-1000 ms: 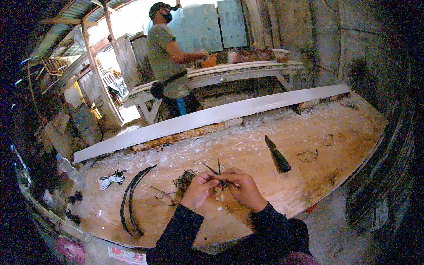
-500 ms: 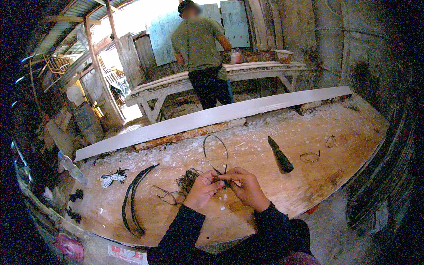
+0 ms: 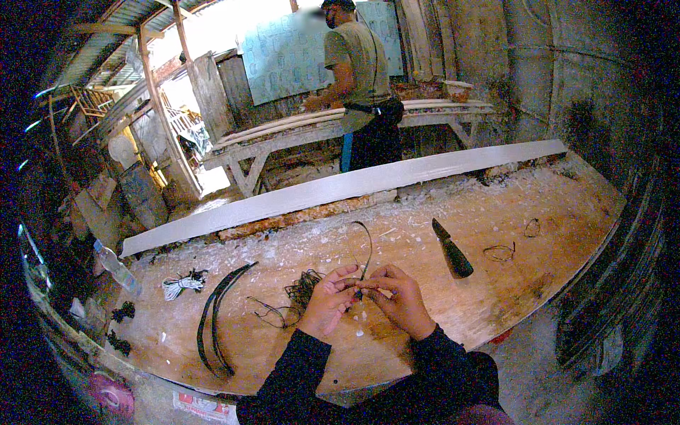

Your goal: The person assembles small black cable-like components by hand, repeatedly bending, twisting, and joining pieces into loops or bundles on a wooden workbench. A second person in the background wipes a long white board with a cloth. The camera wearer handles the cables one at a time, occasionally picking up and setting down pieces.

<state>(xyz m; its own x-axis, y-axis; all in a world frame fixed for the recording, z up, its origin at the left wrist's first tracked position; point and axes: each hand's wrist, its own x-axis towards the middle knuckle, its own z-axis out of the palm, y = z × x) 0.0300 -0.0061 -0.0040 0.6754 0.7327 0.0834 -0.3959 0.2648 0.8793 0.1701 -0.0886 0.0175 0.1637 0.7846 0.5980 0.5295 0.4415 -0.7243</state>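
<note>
In front of me a thin dark strip (image 3: pixel 369 244) rises in a curve from my fingertips. My right hand (image 3: pixel 400 301) pinches its lower end between thumb and fingers. Close against it, my left hand (image 3: pixel 324 304) has its fingers loosely bent, the tips meeting at the same end of the strip; the exact grip is partly hidden. A tangled bundle of dark cord (image 3: pixel 303 285) lies just beside my left hand. Farther right on the board rests a knife (image 3: pixel 452 249) with a dark blade and thick handle.
Long dark curved strips (image 3: pixel 206 322), a tied bundle of pale cord (image 3: pixel 183 284) and a clear bottle (image 3: pixel 117 268) are on the left. Small dark loops (image 3: pixel 500 252) lie to the right. A long white plank (image 3: pixel 340 188) borders the board's far side. Beyond it a person (image 3: pixel 361 78) stands beside a bench (image 3: pixel 283 131).
The strip's closed loop has opened into a single upright curve. My left fingers have loosened and spread somewhat. The person behind has shifted right and turned to the left.
</note>
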